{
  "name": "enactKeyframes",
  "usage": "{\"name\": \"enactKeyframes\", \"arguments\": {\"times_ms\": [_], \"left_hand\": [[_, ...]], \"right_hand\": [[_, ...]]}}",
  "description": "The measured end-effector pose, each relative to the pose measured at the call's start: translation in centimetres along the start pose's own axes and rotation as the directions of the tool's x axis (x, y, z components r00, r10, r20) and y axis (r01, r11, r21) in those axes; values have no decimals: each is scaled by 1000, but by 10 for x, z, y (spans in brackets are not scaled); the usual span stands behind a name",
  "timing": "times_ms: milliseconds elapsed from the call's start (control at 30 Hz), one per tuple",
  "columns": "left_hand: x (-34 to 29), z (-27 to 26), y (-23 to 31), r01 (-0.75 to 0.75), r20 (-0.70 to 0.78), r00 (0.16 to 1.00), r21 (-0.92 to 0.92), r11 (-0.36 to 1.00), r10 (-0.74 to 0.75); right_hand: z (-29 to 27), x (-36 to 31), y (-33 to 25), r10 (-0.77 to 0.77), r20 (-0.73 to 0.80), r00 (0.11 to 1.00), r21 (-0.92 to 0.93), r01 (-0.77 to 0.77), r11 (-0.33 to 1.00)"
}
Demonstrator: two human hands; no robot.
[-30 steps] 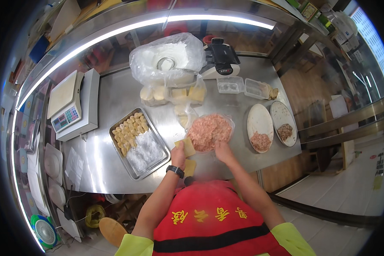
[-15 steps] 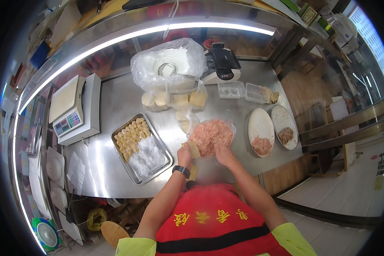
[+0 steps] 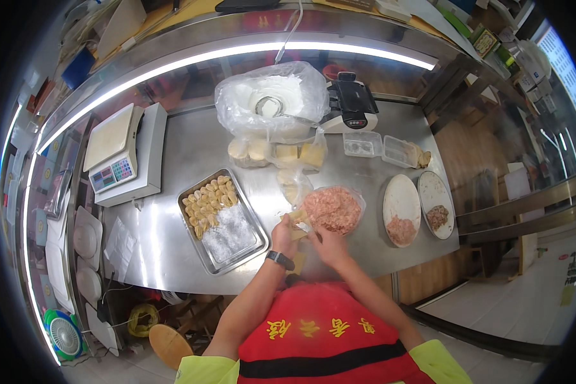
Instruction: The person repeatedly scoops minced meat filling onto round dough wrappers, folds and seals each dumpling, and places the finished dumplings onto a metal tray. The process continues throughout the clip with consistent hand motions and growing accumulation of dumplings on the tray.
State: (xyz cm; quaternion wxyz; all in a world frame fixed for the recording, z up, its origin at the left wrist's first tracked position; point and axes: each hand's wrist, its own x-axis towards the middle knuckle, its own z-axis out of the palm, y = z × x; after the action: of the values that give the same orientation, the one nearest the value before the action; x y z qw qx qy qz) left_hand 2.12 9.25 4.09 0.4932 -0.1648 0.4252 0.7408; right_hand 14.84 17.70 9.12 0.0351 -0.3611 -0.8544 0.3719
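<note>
My left hand (image 3: pixel 283 236) pinches a thin yellow dough wrapper (image 3: pixel 294 218) at the near-left side of a bowl of pink minced meat (image 3: pixel 333 210). Close beside it, my right hand (image 3: pixel 329 247) has its fingers drawn together at the wrapper; whatever they hold is hidden. More yellow wrappers (image 3: pixel 298 262) lie below my hands, near the table's front edge. Left of my hands, a metal tray (image 3: pixel 260 245) carries rows of folded dumplings (image 3: pixel 207 203) at its far end and white flour (image 3: pixel 227 233) at its near end.
Behind the bowl lie bagged wrapper stacks (image 3: pixel 287 153) and a plastic bag of flour (image 3: pixel 272 102). A scale (image 3: pixel 118 153) stands at the left, a black device (image 3: pixel 352 102) at the back. Clear plastic boxes (image 3: pixel 363 144) and two oval plates (image 3: pixel 401 192) with meat are at the right.
My right hand has moved from the bowl's near edge leftward to the wrapper in my left hand. The wrapper now looks bent rather than flat. The whole view has shifted slightly.
</note>
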Motion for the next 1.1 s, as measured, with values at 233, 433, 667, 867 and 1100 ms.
{"name": "enactKeyframes", "arguments": {"times_ms": [233,433,667,867,1100], "left_hand": [[-11,16,8,-9,87,996,-225,974,30],[-10,20,0,42,99,995,-175,984,-25],[-9,9,12,-7,68,998,-201,980,21],[-14,-17,8,-135,-107,986,-58,989,128],[2,-31,-22,-105,-122,985,122,987,120]], "right_hand": [[-35,-12,3,2,39,999,55,-4,999],[-18,-7,-7,22,-2,1000,-3,-22,1000],[-27,-8,13,-94,51,994,412,65,909],[-27,-8,71,291,254,922,507,-383,772],[16,5,92,354,211,911,566,-409,716]]}}
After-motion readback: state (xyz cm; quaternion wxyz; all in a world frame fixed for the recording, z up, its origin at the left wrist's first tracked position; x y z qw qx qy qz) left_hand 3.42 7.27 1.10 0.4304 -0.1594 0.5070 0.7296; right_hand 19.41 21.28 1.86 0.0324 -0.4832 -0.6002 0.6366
